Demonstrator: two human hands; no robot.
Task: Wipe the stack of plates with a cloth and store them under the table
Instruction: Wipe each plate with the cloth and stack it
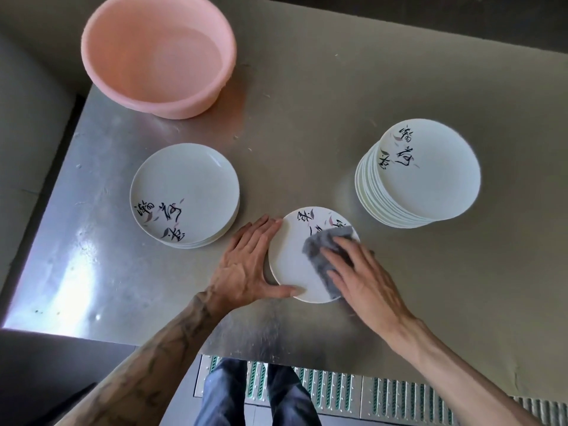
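Stainless steel table [307, 133] fills the view, with a grated floor [368, 395] below its near edge. A single printed plate [292, 265] lies flat near that edge. The left hand [242, 265] rests open against the plate's left rim, thumb along the near rim, steadying it. The right hand [362, 281] presses a grey cloth [322, 244] onto the plate with flat, spread fingers.

A tall stack of plates [430, 173] stands to the right and a short stack [184, 192] to the left. Judging by this layout, the short stack is probably the wiped plates and the tall one those still waiting, so most of the wiping seems left. Storing under the table has apparently not begun.

Bare steel lies between the two stacks, giving room to slide or lift a plate either way. The short stack sits nearer the table's left edge, and a pink basin [156, 53] occupies the far left corner, well apart from the hands.
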